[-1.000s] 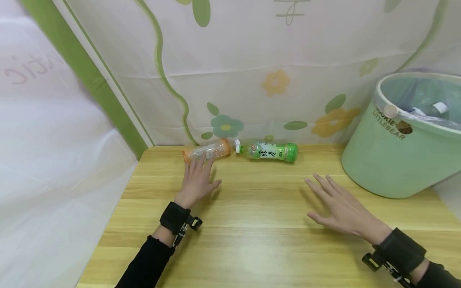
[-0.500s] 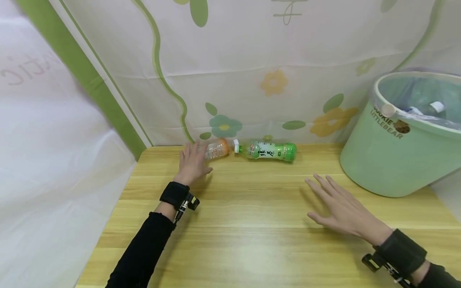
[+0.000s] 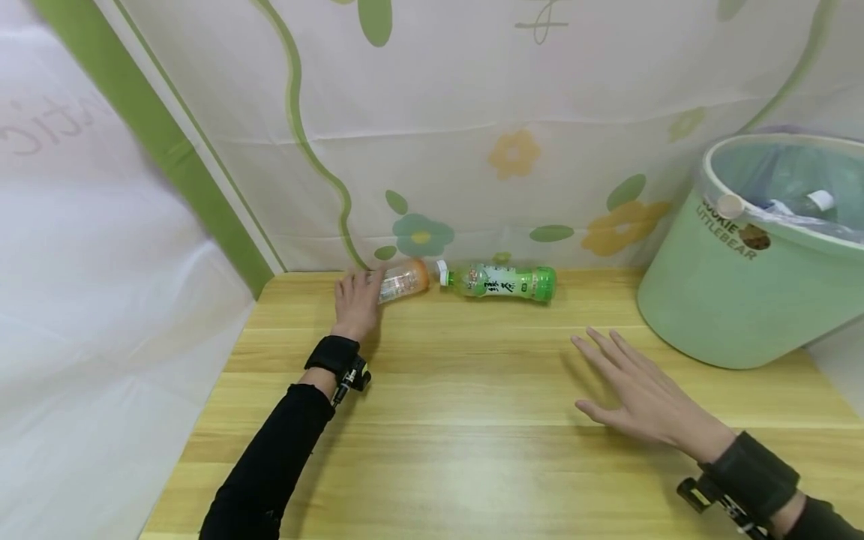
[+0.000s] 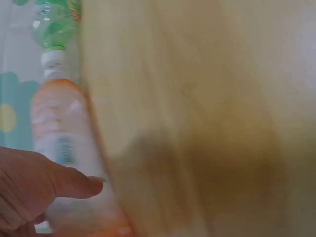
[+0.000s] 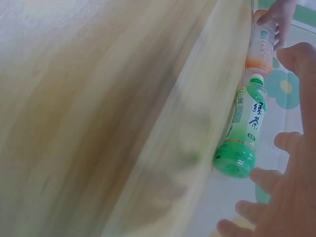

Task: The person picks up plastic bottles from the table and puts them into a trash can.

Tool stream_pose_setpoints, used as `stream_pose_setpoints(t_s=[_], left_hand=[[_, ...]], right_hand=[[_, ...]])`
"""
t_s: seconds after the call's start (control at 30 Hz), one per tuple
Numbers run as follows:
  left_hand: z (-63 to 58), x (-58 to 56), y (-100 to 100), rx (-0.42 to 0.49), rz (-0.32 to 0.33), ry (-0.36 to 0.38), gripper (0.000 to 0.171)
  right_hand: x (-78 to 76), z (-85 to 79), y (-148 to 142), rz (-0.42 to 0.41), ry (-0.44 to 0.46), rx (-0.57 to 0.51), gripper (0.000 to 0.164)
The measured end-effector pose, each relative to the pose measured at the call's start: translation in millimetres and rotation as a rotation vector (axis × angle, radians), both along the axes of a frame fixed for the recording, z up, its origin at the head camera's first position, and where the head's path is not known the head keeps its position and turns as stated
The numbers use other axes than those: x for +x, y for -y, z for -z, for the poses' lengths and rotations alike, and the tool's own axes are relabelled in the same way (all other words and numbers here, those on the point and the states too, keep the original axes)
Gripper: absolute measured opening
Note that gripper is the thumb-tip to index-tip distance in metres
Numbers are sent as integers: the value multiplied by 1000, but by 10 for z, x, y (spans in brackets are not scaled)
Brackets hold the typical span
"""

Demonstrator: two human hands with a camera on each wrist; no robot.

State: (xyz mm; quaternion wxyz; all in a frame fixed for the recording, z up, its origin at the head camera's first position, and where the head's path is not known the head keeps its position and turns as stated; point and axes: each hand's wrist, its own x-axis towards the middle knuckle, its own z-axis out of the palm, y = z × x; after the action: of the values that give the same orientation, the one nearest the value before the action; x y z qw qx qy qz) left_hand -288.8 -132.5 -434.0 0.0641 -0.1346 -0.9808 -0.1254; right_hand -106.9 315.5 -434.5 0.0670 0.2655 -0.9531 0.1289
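My left hand [image 3: 357, 305] grips one end of a clear plastic bottle [image 3: 403, 283] with orange ends, lying at the table's back edge. In the left wrist view, the thumb lies across the bottle [image 4: 61, 121], while most of the fingers are hidden. The bottle's other end sits right by the white cap of a green tea bottle [image 3: 501, 283], which lies on its side and has a green base. My right hand [image 3: 651, 401] hovers over the right side of the table with fingers spread, holding nothing.
A pale green bin [image 3: 739, 292] with a clear liner stands at the back right, with a white-capped bottle [image 3: 820, 201] inside. Behind the wooden table [image 3: 459, 420] hangs a white cloth [image 3: 445, 90] printed with flowers and leaves. Another white cloth is on the left.
My left hand has moved slightly left and closed round the left end of the orange-ended bottle. The green tea bottle and my right hand have stayed in place.
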Motion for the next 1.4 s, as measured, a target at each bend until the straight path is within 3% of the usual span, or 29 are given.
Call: stream_pose_setpoints(t_s=[0.27,0.43,0.67,0.83,1.0,1.17,1.4], left_hand=[[-5,38,112,17,-2,-7,68],[-143,100,205,69,1,-48,63],[-430,153,199,65,50,-216,72],[-649,278,-15,32,115,-307,68],[-758,398,-327,30,208,-402,68],[-810,516,-619,12,283,-442,71],[-786,638,-912,2,353,-446,70]], right_hand=[[6,-8,0,2,-2,-3,94],[-36,-53,-26,5,-25,-5,97],[-140,-189,-87,45,-43,-39,103],[-178,-300,-124,68,-64,-45,106],[-197,-374,-149,75,-97,-47,107],[-219,-410,-177,75,-118,-63,108],[-213,-475,-196,77,-128,-60,110]])
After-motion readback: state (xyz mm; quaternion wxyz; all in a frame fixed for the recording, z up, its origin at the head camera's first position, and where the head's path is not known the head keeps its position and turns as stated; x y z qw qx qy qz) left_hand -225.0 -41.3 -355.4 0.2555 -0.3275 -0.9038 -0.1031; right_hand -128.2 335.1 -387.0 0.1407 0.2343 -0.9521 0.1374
